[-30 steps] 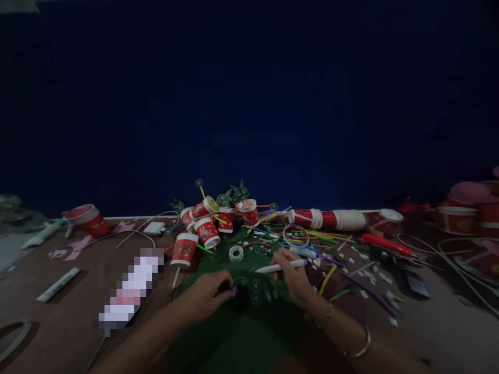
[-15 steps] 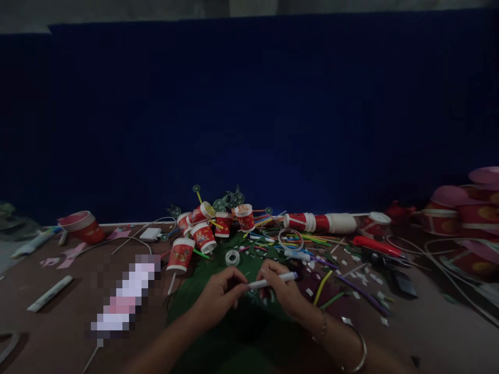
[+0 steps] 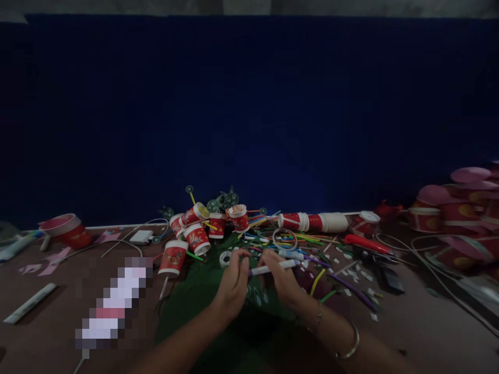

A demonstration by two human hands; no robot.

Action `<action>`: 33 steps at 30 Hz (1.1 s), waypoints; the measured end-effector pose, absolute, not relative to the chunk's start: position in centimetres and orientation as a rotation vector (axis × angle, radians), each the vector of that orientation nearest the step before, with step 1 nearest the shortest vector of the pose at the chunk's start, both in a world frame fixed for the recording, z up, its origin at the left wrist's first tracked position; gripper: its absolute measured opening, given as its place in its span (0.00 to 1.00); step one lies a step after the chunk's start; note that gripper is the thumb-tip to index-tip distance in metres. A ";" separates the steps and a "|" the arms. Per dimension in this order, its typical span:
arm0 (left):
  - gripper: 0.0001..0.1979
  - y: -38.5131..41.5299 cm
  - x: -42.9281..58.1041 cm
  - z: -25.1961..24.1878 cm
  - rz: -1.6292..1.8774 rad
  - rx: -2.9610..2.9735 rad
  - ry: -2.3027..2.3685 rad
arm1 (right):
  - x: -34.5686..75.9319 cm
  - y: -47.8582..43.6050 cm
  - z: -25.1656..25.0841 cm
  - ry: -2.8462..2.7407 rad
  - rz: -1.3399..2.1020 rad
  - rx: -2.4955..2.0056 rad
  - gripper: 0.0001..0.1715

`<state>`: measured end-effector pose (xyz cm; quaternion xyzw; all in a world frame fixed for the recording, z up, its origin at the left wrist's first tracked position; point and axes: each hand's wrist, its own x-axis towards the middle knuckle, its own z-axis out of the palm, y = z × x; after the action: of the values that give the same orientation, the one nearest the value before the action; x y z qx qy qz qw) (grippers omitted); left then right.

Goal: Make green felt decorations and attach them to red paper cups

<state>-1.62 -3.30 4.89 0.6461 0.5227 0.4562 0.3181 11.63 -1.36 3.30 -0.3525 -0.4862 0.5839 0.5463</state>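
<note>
A white marker pen (image 3: 275,267) with purple ends lies slanted in my right hand (image 3: 281,280), whose thumb and fingers are closed round it. My left hand (image 3: 231,285) is beside the pen's left end, its thumb and fingers drawn together. Whether a small part sits between them is hidden. Both hands are over a dark green sheet (image 3: 187,311). Light-outlined drawn shapes (image 3: 257,295) show on the green between the wrists. A roll of tape (image 3: 225,258) rests just beyond my left fingers.
Red paper cups (image 3: 197,239) with straws stand behind my hands. A stack of cups (image 3: 331,222) lies sideways. Coloured straws (image 3: 307,239), paper scraps (image 3: 353,272) and a red-handled tool (image 3: 366,243) cover the right side. A white stick (image 3: 30,303) and cables are at left.
My left hand has turned more upright, and its fingers have shifted off the pen's left end, which now shows purple. The whole view has moved slightly to the right.
</note>
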 end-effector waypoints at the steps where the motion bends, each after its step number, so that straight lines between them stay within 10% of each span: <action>1: 0.14 -2.9 -2.2 4.8 1.204 1.662 1.432 | 12.1 -0.6 3.2 -1.162 1.346 -0.897 0.21; 19: 0.09 -5.3 -1.1 3.6 -0.216 2.716 1.383 | 19.7 6.1 2.0 -2.268 -0.218 -1.525 0.30; 25: 0.11 -6.0 -1.1 2.7 -0.104 2.821 1.369 | 20.3 3.2 2.3 -2.143 -0.050 -1.503 0.15; 33: 0.08 -5.8 -1.3 1.7 -0.066 2.819 1.391 | 19.8 1.7 1.2 -2.537 0.389 -1.500 0.22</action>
<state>-1.27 -5.84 1.69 0.8965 0.4425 -0.0210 -0.0014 19.81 1.71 1.24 -0.5027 -0.8504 0.1305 0.0843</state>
